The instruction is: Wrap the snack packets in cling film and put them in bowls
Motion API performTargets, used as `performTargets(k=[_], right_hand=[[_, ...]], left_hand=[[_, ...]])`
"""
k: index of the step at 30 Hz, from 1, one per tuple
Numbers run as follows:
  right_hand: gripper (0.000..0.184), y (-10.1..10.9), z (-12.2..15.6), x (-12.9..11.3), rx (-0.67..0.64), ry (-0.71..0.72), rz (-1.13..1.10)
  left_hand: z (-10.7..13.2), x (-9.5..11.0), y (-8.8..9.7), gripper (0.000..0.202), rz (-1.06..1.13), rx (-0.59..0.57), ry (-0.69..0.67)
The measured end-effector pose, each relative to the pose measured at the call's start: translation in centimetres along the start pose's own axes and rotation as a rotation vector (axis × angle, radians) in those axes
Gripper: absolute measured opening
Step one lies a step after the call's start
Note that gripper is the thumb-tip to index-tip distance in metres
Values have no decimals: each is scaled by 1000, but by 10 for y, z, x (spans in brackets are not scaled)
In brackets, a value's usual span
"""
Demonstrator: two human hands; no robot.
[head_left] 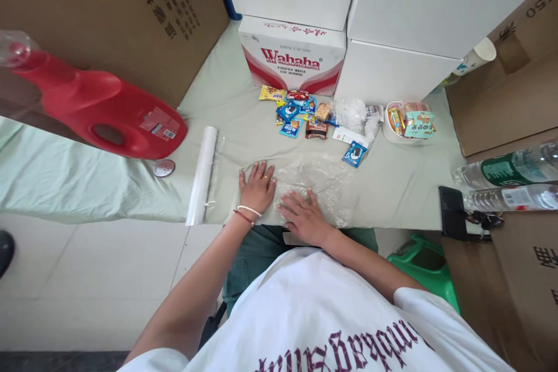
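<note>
The left hand (256, 186) lies palm down with its fingers a little apart, pressing on the near-left edge of a thin sheet of clear plastic film (333, 183). The right hand (305, 215) lies just beside it, palm down too, its fingers on the film's near part. Neither hand is clamped on anything; both press flat, apart from each other.

The film is spread on the cloth-covered table (401, 186), under the hands and on beyond the right fingertips. It looks only partly smoothed: laid out, but wrinkled across the middle and right, so some flattening seems left.

Left of the left hand, a white roll of plastic film (204, 174) lies alone, with a clear loose edge beside it. Ahead of the hands, wrapped snack packets (291, 129) lie loose in a cluster, close to a crumpled clear plastic bag (350, 113); none lies on the film. Ahead and to the right of the right hand, a white tub (394, 136) already holds several packets.
</note>
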State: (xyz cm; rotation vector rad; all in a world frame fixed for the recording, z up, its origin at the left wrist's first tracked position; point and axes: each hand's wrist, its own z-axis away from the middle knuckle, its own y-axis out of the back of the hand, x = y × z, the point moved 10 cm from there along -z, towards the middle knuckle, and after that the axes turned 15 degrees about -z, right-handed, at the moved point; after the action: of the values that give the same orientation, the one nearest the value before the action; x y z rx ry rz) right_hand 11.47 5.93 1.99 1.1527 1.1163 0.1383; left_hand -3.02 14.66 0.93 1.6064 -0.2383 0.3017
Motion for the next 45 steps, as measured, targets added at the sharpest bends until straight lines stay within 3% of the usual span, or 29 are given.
performTargets(k=[4, 7, 11, 13, 17, 21, 26, 33, 36, 39, 41, 43, 45], right_hand=[[50, -17, 1, -6, -80, 60, -2], [54, -19, 0, -4, -68, 60, -1], [49, -25, 0, 4, -57, 23, -23], [48, -29, -1, 7, -76, 4, -22], [53, -25, -2, 1, -113, 37, -9], [57, -13, -4, -7, -94, 58, 7], [56, -11, -2, -14, -118, 120, 10], [51, -16, 5, -12, -157, 183, -44], [49, -17, 7, -10, -165, 175, -66], [52, -16, 8, -9, -171, 154, -64], [52, -17, 8, -10, -175, 156, -55], [51, -17, 8, -11, -173, 163, -43], [50, -17, 7, -11, -166, 161, -37]], left_hand=[[7, -7, 26, 45, 21, 110, 190], [28, 16, 40, 39, 154, 148, 232], [47, 76, 20, 23, 446, -1, 46], [45, 88, 6, 19, 553, -48, 25], [19, 70, -13, 28, 541, -45, 82], [-4, 61, -14, 40, 402, -52, 5], [-9, 51, -9, 44, 140, -12, 6], [-10, 25, -3, 48, 114, 80, 50], [-16, 3, 4, 46, 108, 138, 156], [-22, -28, 22, 35, 127, 222, 360], [-21, -39, 35, 29, 148, 262, 439], [-16, -31, 45, 29, 169, 280, 411], [-6, -8, 47, 27, 203, 259, 308]])
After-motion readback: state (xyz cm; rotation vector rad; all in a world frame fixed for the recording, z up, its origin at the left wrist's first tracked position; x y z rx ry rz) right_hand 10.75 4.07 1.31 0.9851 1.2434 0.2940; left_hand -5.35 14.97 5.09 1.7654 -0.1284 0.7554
